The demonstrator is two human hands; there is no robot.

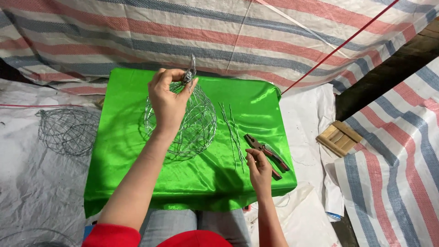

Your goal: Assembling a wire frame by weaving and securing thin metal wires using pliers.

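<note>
The wire cage (pixel 190 121), a rounded dome of thin mesh, stands on the green-draped desk (pixel 128 183), its long axis upright and its twisted top knot (pixel 187 75) uppermost. The left hand (pixel 167 98) pinches that knot, its grip closed on the cage's peak. Right of the cage lie loose wire strands (pixel 233 132); the right hand (pixel 259 167) rests at their near ends, fingers narrowed onto one strand. Red-handled pliers (pixel 267 153) lie just beyond. Left of the cage, off the desk, sits another wire cage (pixel 66 130).

Wire cage (pixel 194 121) partly hidden behind left hand (pixel 167 103).
</note>
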